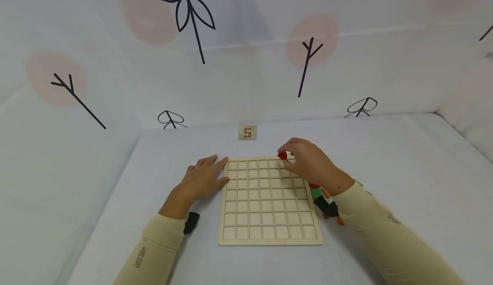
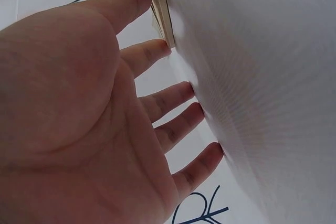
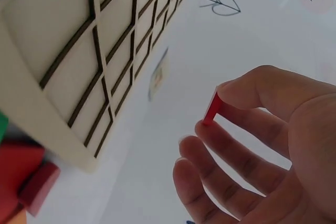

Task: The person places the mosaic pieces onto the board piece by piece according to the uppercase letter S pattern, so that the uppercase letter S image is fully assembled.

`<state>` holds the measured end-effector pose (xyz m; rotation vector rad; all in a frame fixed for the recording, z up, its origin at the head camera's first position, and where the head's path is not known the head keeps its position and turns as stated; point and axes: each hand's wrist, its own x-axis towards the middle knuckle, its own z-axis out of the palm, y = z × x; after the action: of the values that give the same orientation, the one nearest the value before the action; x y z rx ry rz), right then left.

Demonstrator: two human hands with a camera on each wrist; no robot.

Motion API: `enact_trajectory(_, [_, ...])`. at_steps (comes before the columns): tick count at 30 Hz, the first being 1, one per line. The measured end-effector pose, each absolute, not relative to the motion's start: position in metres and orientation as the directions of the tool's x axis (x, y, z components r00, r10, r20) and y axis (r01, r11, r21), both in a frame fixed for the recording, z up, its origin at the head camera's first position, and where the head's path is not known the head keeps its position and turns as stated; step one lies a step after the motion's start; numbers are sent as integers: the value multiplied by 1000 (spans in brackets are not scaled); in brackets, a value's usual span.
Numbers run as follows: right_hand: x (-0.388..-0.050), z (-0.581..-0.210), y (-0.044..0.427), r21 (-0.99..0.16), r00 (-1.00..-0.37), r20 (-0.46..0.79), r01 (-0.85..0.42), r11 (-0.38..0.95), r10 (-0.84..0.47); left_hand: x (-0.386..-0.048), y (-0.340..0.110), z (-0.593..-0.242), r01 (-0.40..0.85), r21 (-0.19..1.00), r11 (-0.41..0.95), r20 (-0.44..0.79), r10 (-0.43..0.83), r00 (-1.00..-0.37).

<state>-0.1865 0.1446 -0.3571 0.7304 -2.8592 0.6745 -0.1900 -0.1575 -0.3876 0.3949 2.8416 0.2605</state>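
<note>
White printed cloth (image 1: pixel 246 79) hangs behind tabletop (image 1: pixel 404 161). R hand (image 1: pixel 310 158) pinches red pc. (image 1: pixel 283 155) btwn thumb and finger, nr grid board (image 1: pixel 253 194)'s far right corner; L hand (image 1: pixel 202 179), fingers spread, touches its left edge. Card (image 1: pixel 247 132) lies nr tabletop's far edge.

The left sleeve (image 1: pixel 159 246) and right sleeve (image 1: pixel 389 233) are long, of plain pale-yellow cloth, smooth and fairly close-fitting, with a few soft creases. Small dark lettering (image 1: pixel 140 257), seemingly "Let's Slim", runs along the left forearm; similar small print (image 1: pixel 394 219) marks the right, too blurred to read. The left cuff (image 1: pixel 165 229) shows a crosswise fold. Both hands (image 1: pixel 202 180) (image 1: pixel 310 161) are bare.
</note>
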Motion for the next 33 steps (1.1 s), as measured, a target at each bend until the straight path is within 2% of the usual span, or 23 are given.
enact_trajectory(5, [-187, -365, 139, -419, -882, 185, -470, 777, -433, -189, -157, -390, 253, 207, 945, -217, 297, -930])
enact_trajectory(9, [-187, -371, 139, -459, -891, 106, -438, 773, -442, -188, -156, -390, 260, 209, 943, -220, 304, -927])
enact_trajectory(18, [-191, -380, 137, -534, -842, 6, -458, 711, -539, -188, -155, -387, 251, 201, 947, -221, 293, -930])
enact_trajectory(33, [-192, -385, 138, -459, -795, 50, -556, 693, -605, -189, -154, -389, 240, 194, 951, -234, 282, -930])
